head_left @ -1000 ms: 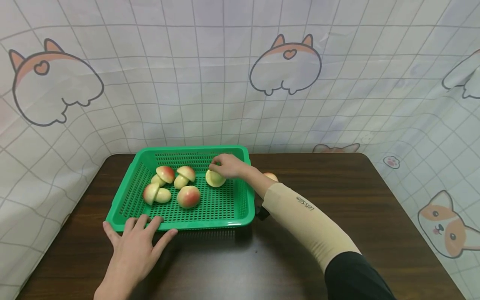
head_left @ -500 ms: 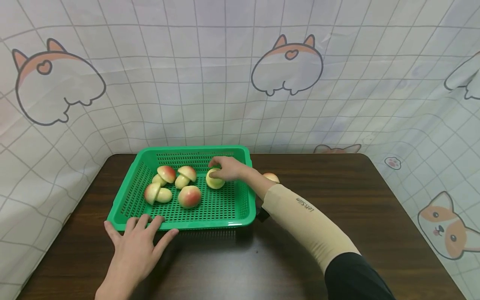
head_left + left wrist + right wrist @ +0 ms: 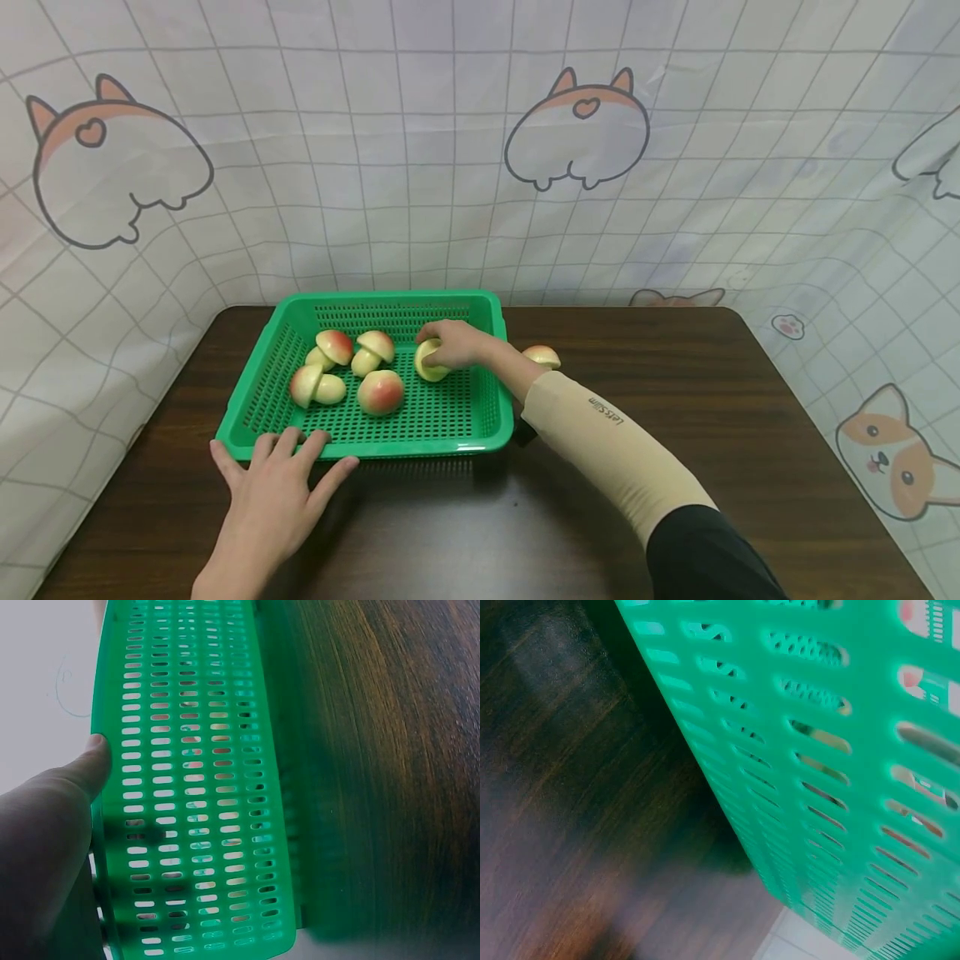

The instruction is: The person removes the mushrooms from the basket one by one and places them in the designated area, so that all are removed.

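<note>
Right grip [image 3: 457, 344] pinches a mushroom [image 3: 424, 367], pale side upward, long axis hidden.

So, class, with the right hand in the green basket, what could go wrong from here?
The right hand pinches a rounded pale yellow piece, which might slip out.
The right forearm partly hides a red-topped piece outside the basket and could knock it.
The left hand is on the near rim of the green basket; pressing hard may tip it.
</note>
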`<state>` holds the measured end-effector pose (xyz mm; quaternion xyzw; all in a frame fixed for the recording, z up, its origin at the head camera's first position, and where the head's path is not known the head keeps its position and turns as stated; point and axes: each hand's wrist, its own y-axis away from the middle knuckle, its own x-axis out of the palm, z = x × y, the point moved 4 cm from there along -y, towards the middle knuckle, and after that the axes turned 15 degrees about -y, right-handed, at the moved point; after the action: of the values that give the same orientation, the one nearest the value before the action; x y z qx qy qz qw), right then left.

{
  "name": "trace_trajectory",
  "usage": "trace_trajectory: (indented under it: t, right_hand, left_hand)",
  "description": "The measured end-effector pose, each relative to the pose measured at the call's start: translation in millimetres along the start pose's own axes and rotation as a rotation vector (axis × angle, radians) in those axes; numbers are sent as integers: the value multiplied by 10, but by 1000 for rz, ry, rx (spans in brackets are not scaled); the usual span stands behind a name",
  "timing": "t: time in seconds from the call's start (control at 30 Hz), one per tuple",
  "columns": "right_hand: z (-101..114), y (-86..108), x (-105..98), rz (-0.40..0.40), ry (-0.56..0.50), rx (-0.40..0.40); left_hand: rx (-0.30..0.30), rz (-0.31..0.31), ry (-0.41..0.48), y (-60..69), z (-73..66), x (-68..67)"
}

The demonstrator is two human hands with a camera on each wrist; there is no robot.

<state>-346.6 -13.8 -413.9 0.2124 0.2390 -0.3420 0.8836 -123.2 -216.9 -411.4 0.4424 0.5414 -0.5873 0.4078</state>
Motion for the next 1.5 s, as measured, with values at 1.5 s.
trace_trajectory:
  t: [1.5]
  right_hand:
    - [114, 166, -193, -208, -359, -207]
  left_hand:
    - [-5, 19, -14, -15, 4, 8]
